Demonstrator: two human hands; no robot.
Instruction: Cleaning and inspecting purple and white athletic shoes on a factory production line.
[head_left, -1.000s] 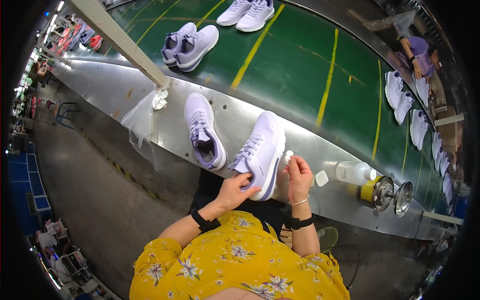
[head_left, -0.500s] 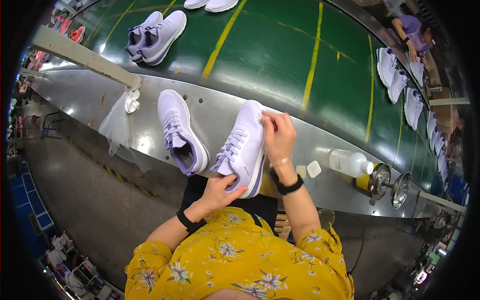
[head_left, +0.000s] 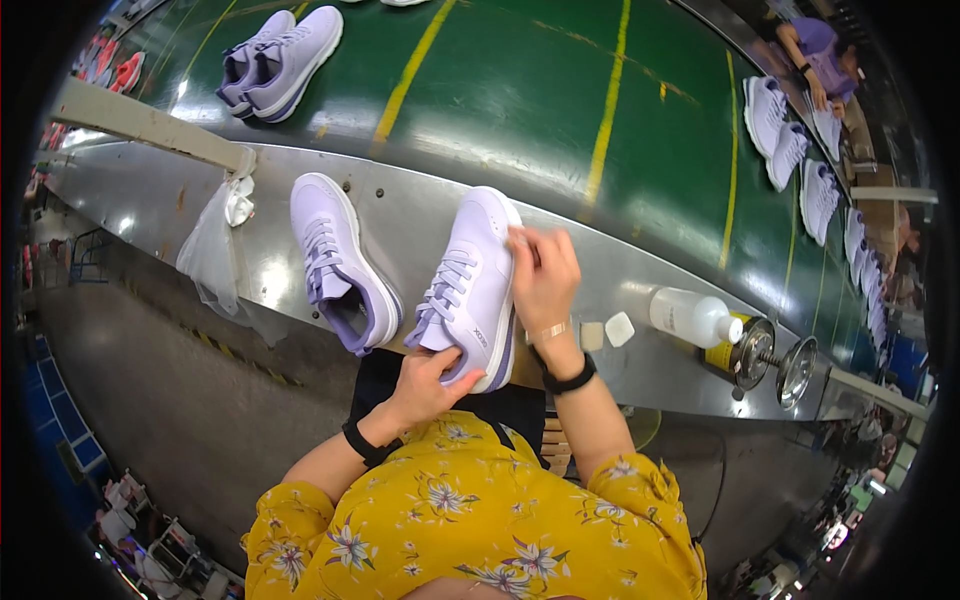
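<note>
Lilac and white, the sneaker (head_left: 468, 285) lay on the metal ledge (head_left: 420, 215) in front of us, its toe pointing away and its heel end at the near edge, just beside a second sneaker (head_left: 340, 262) of the same colour. Our left hand (head_left: 428, 385) was closed around the heel, thumb on the white sidewall and fingers under the sole, so it was gripping the shoe. Our right hand (head_left: 543, 272) rested on the toe and side, fingers bent and pressing on the upper; we could not tell if sth small was between the fingertips. We judged the shoe as light, w/ a soft upper that gives under the fingers, while the sole and the heel part are stiffer, so heel and sole edge were the good places to take hold. The upper looked smooth, prob. a bit slippery, and it marks easily bc the colour is pale. The laces (head_left: 448, 285) were tied and loose enough to catch a finger. Near the right wrist lay two small white pads (head_left: 606, 330), then a white plastic bottle (head_left: 695, 317) on its side. A clear plastic bag (head_left: 212, 255) hung at the left of the ledge. Behind it the green conveyor belt (head_left: 520, 90) carried another pair (head_left: 275, 60), well apart from us.
</note>
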